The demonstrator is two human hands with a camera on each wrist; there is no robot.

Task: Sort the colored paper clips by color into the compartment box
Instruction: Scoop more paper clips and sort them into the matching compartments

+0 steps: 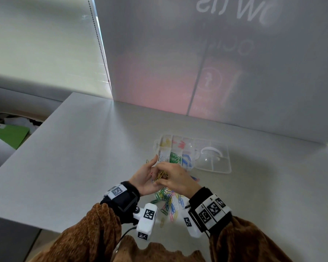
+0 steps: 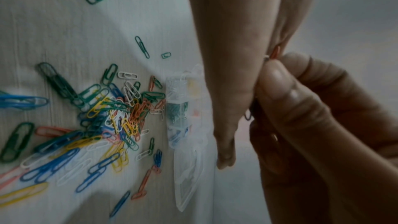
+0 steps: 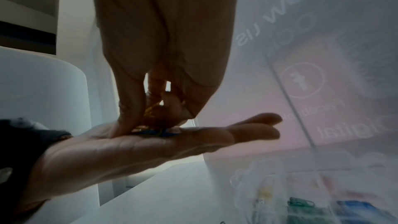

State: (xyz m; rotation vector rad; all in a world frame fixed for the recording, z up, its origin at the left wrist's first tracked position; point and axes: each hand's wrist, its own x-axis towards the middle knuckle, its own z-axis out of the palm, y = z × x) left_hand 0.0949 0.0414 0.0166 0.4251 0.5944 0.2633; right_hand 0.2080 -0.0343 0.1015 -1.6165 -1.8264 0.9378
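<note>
While the left hand (image 1: 143,176) lies palm up with fingers straight, serving as a tray, the right hand (image 1: 175,177) reaches down into it with fingertips drawn together, pinching a small bunch of yellow wire paper clips (image 1: 160,175). From the right wrist view the fingertips (image 3: 120,125) press onto the left palm, with blue and yellow clips under them; how many are pinched I cannot tell. Left wrist view shows a coral clip (image 2: 275,52) between the two hands.

Both hands hover over the near part of the pale grey table (image 1: 74,157). Below them, toward the near edge, sits the loose heap of mixed coloured paper clips (image 1: 169,201): green, blue, yellow, white, coral, some scattered apart.

Just beyond the hands stands the clear plastic compartment box (image 1: 175,153). Far row holds yellow clips at left and red ones beside them; near row holds white, green, blue from left to right. Its clear hinged lid (image 1: 214,159) lies open flat to the right. Left fingertips reach up close to the white compartment's near edge.

Grey partition panel (image 1: 216,53) rises behind the table.
</note>
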